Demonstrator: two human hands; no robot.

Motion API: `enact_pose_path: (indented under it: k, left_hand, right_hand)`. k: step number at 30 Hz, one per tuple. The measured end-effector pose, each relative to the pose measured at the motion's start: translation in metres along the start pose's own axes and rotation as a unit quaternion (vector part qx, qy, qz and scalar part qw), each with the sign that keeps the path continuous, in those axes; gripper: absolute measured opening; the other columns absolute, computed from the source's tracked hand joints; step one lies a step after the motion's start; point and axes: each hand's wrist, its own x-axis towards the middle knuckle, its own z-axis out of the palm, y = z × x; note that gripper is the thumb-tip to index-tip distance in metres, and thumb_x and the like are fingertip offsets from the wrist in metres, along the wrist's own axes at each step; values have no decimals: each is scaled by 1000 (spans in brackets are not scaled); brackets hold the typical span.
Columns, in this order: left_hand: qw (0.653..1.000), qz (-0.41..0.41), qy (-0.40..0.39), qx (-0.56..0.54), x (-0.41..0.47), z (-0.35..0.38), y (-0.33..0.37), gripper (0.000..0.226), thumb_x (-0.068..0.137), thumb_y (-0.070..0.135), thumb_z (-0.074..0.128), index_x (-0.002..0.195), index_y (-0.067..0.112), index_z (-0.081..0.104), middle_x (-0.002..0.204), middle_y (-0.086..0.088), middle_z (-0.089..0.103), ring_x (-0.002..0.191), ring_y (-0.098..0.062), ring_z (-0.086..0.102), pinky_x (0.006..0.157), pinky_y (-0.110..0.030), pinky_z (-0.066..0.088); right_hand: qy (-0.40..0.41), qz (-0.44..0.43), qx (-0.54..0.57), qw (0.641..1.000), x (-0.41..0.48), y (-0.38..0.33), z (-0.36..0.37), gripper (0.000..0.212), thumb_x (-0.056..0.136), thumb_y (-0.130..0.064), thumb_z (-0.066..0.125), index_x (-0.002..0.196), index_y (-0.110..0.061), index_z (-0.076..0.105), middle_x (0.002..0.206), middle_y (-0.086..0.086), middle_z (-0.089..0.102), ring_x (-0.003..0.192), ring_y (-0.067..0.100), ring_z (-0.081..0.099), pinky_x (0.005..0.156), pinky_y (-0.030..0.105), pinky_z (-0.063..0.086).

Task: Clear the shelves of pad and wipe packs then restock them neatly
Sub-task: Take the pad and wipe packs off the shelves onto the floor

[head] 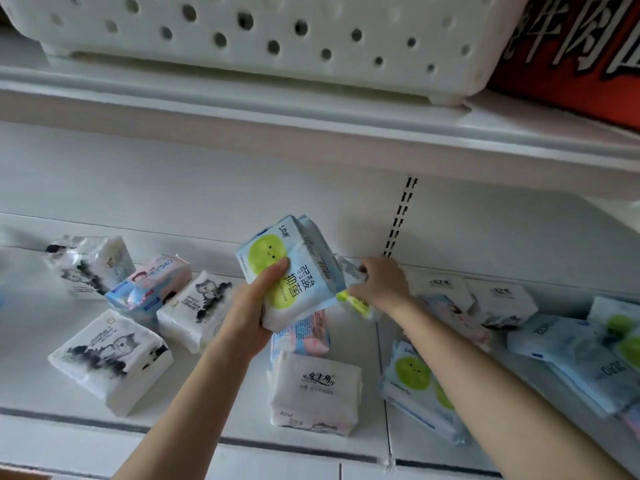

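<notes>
My left hand [247,313] grips a light-blue pad pack with a green circle [294,268], raised above the white shelf [214,420], thumb across its front. Just to its right, my right hand [379,284] holds another pack of the same kind [356,303], mostly hidden behind the first and under the hand. Loose packs lie scattered on the shelf: white ink-print packs [110,358] at the left, a pink and blue pack [149,287], a white pack [315,389] near the front, and a green-circle pack [415,379] under my right forearm.
A white perforated basket [277,39] sits on the upper shelf above. A red sign [571,50] fills the top right. More blue and white packs [571,355] pile at the right end. A slotted upright [400,216] divides the back panel.
</notes>
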Motion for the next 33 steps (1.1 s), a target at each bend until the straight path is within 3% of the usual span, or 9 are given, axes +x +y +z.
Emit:
enact_pose_path:
  k: [3, 6, 8, 11, 17, 24, 28, 31, 33]
  left_hand:
    - [999, -2, -42, -14, 3, 13, -6, 32, 77, 25, 66, 104, 9, 64, 91, -9, 74, 76, -20, 71, 66, -30, 59]
    - [995, -32, -91, -13, 3, 37, -19, 56, 71, 39, 72, 119, 10, 62, 116, -14, 67, 105, -27, 65, 90, -40, 53]
    - [991, -61, -118, -18, 2, 53, -31, 63, 59, 42, 80, 113, 13, 67, 117, -14, 67, 107, -28, 64, 88, -40, 54]
    - [978, -104, -172, -46, -5, 73, -49, 66, 33, 41, 92, 92, 14, 77, 102, -13, 72, 89, -24, 71, 66, -34, 58]
    - [970, -120, -190, -90, -16, 88, -70, 71, 23, 41, 94, 86, 14, 78, 91, -12, 73, 75, -25, 72, 59, -35, 58]
    - [967, -95, -177, -156, -43, 110, -113, 75, 36, 46, 92, 102, 18, 74, 110, -14, 68, 92, -31, 67, 71, -52, 57]
    - [948, -88, -190, -240, -68, 128, -153, 58, 62, 49, 79, 110, 18, 70, 118, -13, 64, 101, -35, 64, 91, -63, 37]
    - [946, -89, -186, -250, -84, 138, -177, 54, 67, 50, 74, 111, 20, 67, 110, -10, 68, 99, -33, 65, 86, -63, 47]
    - [939, -99, -190, -270, -95, 143, -188, 59, 66, 49, 76, 113, 16, 66, 109, -12, 68, 98, -35, 65, 78, -54, 55]
  right_hand:
    - [57, 79, 258, 961, -20, -3, -28, 23, 77, -23, 71, 83, -10, 53, 70, -3, 49, 63, 13, 48, 50, 22, 34]
    - [96, 107, 462, 875, -49, 0, -57, 20, 75, -24, 76, 79, -13, 59, 80, 5, 64, 71, 19, 62, 62, 28, 48]
    - [89, 122, 527, 836, -67, 6, -70, 24, 81, -28, 71, 94, -10, 60, 96, 11, 66, 81, 21, 65, 68, 32, 52]
    - [46, 135, 572, 808, -90, 20, -81, 15, 94, -27, 54, 96, -13, 59, 88, 6, 65, 68, 13, 62, 53, 22, 50]
    - [-26, 133, 646, 751, -115, 53, -92, 23, 96, -30, 46, 105, -12, 58, 90, 10, 63, 74, 20, 60, 62, 26, 49]
    - [-81, 92, 629, 767, -143, 92, -103, 21, 98, -18, 41, 101, -12, 61, 83, 6, 66, 74, 19, 62, 63, 27, 53]
    - [-78, 87, 629, 769, -167, 121, -115, 20, 98, -11, 43, 95, -11, 63, 74, 2, 69, 65, 16, 65, 66, 30, 54]
    - [-6, 100, 441, 892, -177, 155, -104, 12, 92, -16, 56, 95, -10, 65, 78, 0, 66, 71, 13, 62, 67, 21, 49]
    - [-16, 117, 235, 965, -181, 185, -86, 34, 84, -35, 66, 107, -10, 62, 102, 2, 66, 92, 18, 63, 71, 20, 46]
